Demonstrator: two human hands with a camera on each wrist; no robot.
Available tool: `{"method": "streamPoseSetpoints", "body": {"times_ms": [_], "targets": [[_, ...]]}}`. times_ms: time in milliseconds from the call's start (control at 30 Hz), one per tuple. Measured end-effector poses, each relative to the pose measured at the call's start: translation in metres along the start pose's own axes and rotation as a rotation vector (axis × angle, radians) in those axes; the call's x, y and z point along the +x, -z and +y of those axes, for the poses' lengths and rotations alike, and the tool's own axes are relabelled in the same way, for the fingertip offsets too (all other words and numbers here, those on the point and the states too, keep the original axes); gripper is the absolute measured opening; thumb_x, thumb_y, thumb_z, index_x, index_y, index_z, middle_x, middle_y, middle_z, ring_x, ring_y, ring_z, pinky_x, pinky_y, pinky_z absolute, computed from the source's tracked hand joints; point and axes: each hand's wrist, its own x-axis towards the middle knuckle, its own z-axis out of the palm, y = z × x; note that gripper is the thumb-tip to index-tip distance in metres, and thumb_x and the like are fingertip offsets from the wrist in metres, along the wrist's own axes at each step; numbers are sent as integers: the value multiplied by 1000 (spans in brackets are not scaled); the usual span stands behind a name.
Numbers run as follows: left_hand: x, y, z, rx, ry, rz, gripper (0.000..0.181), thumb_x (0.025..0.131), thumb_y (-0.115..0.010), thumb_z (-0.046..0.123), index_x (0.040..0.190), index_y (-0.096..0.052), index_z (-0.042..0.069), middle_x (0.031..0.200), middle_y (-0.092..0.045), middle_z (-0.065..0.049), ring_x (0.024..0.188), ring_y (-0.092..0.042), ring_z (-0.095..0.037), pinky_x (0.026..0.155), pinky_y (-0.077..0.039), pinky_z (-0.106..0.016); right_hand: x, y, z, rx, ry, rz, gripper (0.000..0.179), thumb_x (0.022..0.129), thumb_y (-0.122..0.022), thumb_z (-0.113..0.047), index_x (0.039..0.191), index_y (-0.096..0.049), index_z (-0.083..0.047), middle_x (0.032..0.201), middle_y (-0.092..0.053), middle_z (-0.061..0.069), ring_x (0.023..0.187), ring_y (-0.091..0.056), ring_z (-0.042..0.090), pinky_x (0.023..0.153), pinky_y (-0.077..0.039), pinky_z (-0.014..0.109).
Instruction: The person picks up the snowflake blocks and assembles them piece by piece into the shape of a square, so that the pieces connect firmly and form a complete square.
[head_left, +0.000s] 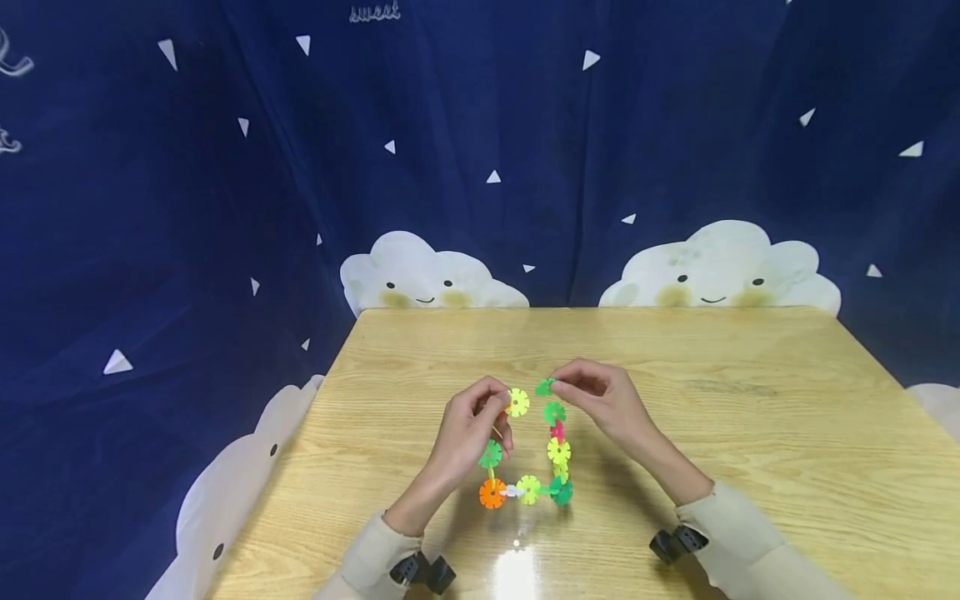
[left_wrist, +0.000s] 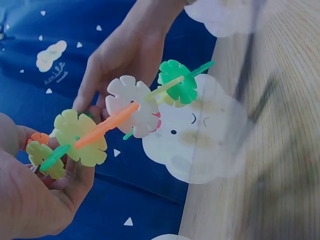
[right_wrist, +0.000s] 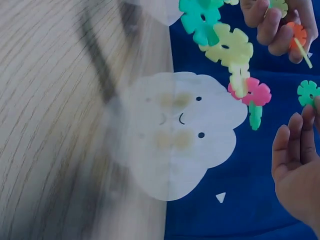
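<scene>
My left hand [head_left: 467, 429] grips one end of a chain of slotted, flower-shaped plastic discs, with a yellow disc [head_left: 517, 402] showing at the fingertips. Below that hand the chain hangs in a U: a green disc [head_left: 491, 453], an orange disc [head_left: 492, 493], a white disc [left_wrist: 132, 106] and yellow-green ones along the bottom. Up the other side come yellow discs [right_wrist: 227, 46], a pink disc [right_wrist: 255, 92] and a green end disc [head_left: 554, 412]. Between thumb and fingers my right hand [head_left: 611, 404] pinches a separate green disc [right_wrist: 308, 93], just above that end disc.
The chain hangs over a wooden table [head_left: 712, 400], which reflects a bright light near its front. A dark blue curtain [head_left: 480, 100] with white triangles and smiling clouds [head_left: 720, 267] stands behind and to the left. Each wrist wears a small black camera [head_left: 678, 543].
</scene>
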Motion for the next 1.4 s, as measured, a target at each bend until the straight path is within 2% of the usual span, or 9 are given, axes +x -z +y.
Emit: {"method": "streamPoseSetpoints", "body": {"times_ms": [300,400,533,700,833,933,1100,1233,1400], "targets": [[1,-1,1,-11,-1,-6,19,106,-50,12,102,-66,2,72,-53,-10,54,-63,-21,54,-60,-50,-6,0,-10,-33,78,-24,12,98,-72,-6,104,-78,-14,99,-75,2,91,-68,17,88,-55,30],[1,-2,1,-14,0,-12,19,106,-50,12,101,-66,2,72,-53,-11,54,-62,-21,56,-59,-56,-8,-2,-13,-55,109,-24,13,97,-73,-5,104,-78,-14,98,-75,4,89,-67,17,81,-54,30],[1,-3,0,-17,1,-19,20,106,-49,12,100,-65,2,71,-53,-11,54,-62,-21,54,-60,-50,-9,-5,-16,-103,167,-14,15,95,-75,-5,103,-79,-18,95,-74,5,85,-65,14,73,-51,29],[1,-4,-1,-46,6,-24,19,106,-49,12,101,-65,2,71,-53,-9,53,-61,-20,50,-58,-36,-9,-10,-16,-156,269,42,22,90,-78,2,99,-80,-18,89,-73,0,80,-64,11,73,-52,25],[1,-5,-1,-82,3,-35,19,106,-49,12,102,-64,1,70,-53,-9,53,-60,-19,49,-57,-32,-9,-15,-15,-192,381,105,23,86,-80,7,96,-80,-14,86,-73,-2,77,-61,10,70,-50,22],[0,-6,0,-98,-10,-41,18,106,-49,12,102,-63,1,69,-53,-9,52,-59,-19,48,-56,-32,-8,-18,-12,-204,482,149,16,88,-80,4,96,-80,-9,85,-74,2,77,-61,11,69,-49,21],[0,-6,3,-107,-26,-29,17,106,-50,10,103,-64,1,69,-53,-9,51,-58,-18,48,-55,-31,-7,-25,-12,-202,626,226,16,85,-81,6,95,-81,-6,84,-74,6,76,-61,15,65,-48,20],[1,-6,3,-115,-32,-17,17,106,-50,10,102,-64,1,68,-54,-9,51,-56,-17,47,-54,-31,-6,-31,-11,-186,677,273,18,80,-82,10,93,-81,-3,83,-73,6,75,-59,16,63,-45,21],[2,-5,3,-92,-43,-14,17,106,-50,10,102,-64,2,69,-54,-10,51,-57,-18,48,-57,-43,-6,-32,-10,-196,673,284,32,71,-82,20,93,-81,-3,82,-73,5,75,-58,16,64,-44,18]]}}
